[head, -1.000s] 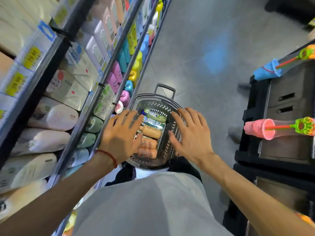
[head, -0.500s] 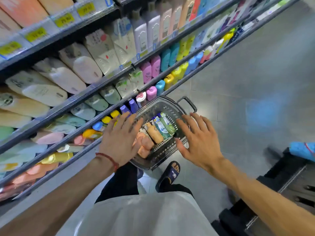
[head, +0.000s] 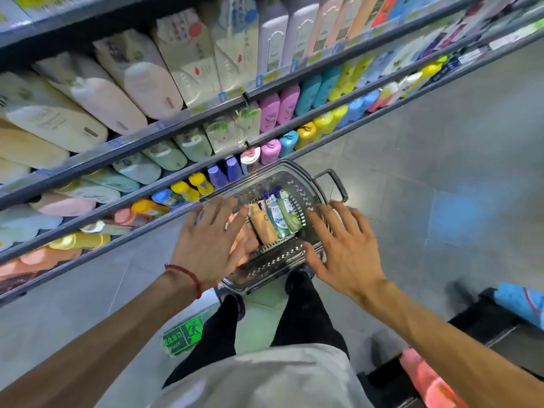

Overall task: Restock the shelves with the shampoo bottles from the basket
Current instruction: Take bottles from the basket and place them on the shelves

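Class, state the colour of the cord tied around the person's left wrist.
Red. The cord shows best in the head view, the only view given.

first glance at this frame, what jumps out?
Two spread hands, the left hand and the right hand, hover over a grey basket on the floor at centre, with shampoo bottles lying inside. Shelves packed with pastel bottles run diagonally across the upper left. A red bracelet circles the left wrist.

The basket (head: 279, 259) is open above; packed shelves (head: 164, 127) crowd its left side.
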Tool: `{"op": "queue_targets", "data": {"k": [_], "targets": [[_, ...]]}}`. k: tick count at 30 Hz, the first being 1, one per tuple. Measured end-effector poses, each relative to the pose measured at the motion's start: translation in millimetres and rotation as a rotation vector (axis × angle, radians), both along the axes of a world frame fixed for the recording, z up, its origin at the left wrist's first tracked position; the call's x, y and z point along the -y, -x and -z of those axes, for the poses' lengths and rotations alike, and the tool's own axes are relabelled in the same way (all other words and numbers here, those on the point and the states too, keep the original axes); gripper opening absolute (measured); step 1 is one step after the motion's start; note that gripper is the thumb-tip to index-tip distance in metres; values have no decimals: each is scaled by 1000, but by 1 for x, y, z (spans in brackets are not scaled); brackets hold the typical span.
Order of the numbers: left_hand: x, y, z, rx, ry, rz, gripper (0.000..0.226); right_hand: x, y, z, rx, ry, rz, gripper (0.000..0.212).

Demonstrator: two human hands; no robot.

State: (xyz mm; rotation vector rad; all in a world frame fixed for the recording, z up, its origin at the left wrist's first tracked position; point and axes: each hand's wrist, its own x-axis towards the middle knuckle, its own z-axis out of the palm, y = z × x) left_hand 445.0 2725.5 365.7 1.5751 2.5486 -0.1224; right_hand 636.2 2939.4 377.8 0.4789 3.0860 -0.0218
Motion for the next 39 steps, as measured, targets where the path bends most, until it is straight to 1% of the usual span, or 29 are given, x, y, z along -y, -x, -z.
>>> {"op": "queue_targets", "data": {"k": [3, 7, 11, 17, 22, 26, 30, 32, 35, 39], "targets": [[-24, -6, 17, 29, -5, -54, 57, -32, 6, 23, 30, 26, -76, 58], [-52, -20, 44, 62, 39, -206, 57, -80, 14, 56, 117, 70, -171, 58], [-73, -32, 84, 140, 85, -291, 60, -107, 23, 97, 170, 117, -182, 58], [-82, -32, 170, 190, 91, -339, 58, -104, 38, 178, 191, 154, -134, 58], [-75, -26, 259, 259, 99, -375, 62, -87, 43, 256, 180, 191, -86, 56], [-72, -26, 329, 422, 64, -429, 61, -82, 42, 314, 246, 234, -34, 55], [-83, -25, 397, 686, -84, -516, 58, -79, 38, 364, 299, 341, 99, 52], [-97, -21, 430, 785, -151, -536, 58, -78, 37, 388, 311, 383, 162, 53], [-128, -15, 471, 866, -188, -566, 67, -79, 35, 414, 295, 418, 212, 55], [-168, -3, 517, 888, -107, -593, 78, -84, 31, 435, 273, 481, 254, 55]]}}
